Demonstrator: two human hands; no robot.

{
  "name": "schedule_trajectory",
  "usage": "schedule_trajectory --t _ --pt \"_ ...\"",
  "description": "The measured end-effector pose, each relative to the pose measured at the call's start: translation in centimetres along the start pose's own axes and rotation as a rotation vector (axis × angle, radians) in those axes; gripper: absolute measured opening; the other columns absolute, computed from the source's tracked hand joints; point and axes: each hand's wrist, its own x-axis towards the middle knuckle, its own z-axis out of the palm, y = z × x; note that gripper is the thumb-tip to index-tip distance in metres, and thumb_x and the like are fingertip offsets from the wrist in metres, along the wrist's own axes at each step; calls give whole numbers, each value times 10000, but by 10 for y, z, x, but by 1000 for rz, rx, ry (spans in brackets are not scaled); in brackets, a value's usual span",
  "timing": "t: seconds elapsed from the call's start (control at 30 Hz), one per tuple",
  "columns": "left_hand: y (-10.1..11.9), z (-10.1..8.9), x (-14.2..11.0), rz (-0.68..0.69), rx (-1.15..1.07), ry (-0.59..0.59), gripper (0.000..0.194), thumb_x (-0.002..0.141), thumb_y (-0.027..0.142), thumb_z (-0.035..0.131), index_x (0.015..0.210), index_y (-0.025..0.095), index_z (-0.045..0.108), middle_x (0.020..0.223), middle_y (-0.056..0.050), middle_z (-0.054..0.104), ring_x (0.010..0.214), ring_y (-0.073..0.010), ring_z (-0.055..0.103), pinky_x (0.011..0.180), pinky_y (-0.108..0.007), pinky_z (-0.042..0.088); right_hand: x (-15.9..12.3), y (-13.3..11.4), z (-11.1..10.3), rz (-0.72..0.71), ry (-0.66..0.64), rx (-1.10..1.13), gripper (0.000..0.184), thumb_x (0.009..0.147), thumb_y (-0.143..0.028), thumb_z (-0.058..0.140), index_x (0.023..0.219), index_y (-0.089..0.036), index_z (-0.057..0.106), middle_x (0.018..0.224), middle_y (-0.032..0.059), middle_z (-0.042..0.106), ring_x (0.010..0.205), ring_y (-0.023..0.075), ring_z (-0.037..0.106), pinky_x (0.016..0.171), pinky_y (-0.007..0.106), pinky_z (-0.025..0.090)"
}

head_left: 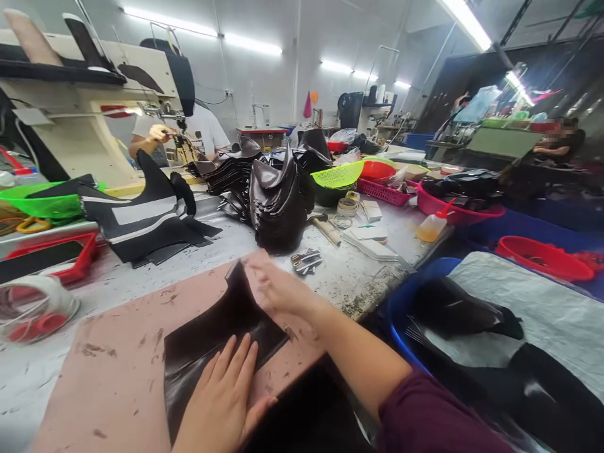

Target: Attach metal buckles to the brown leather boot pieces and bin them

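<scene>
A dark brown, glossy leather piece (207, 343) lies on a pink, scuffed mat (108, 358) in front of me. My left hand (221, 396) rests flat on the leather, its fingers stretched out. At the far right edge of the same piece is my right hand (278, 286), smeared by motion. Whether its fingers grip the leather's edge I cannot make out. Another black piece (306, 409) covers the near side, close to my left thumb. Beyond the mat, a thick stack of curved dark leather pieces (278, 201) stands on the table.
A hammer (326, 230) and small metal-trimmed parts (307, 260) lie past my right hand. On the left are black-and-white cut pieces (141, 217) and a red tray (80, 258). A blue tub (394, 314) with black pieces stands right. Behind a sewing machine (85, 107) sits a person (207, 129).
</scene>
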Motion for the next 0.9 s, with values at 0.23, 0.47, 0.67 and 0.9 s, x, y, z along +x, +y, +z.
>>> schedule_trajectory --t 0.23,0.47,0.67,0.9 --pt "-7 -2 -4 47 -3 20 616 807 626 409 1167 152 570 1236 -48 548 1075 -255 552 806 -345 459 -13 106 -50 308 127 -315 253 699 25 488 817 -165 607 1021 120 586 993 250 517 876 417 399" --pt "-1 -16 6 -113 -217 -290 552 809 597 446 1163 195 578 1216 -55 570 1112 -281 522 886 -366 454 -57 97 -63 194 82 -39 83 723 -142 553 782 -193 581 872 49 643 855 209 588 801 359 461" --pt "1 -41 44 -480 -612 -477 366 863 440 439 1050 168 599 1025 -102 637 970 -277 558 838 -413 453 -89 27 -41 -34 203 775 80 825 -264 520 828 -225 591 787 19 610 748 164 591 671 281 492" --pt "28 -49 46 -821 -1332 -319 169 811 291 496 790 164 605 704 -4 605 625 -129 528 573 -223 407 -109 -32 9 -134 177 510 128 800 -146 503 902 -205 552 717 -8 576 607 112 563 538 203 474"
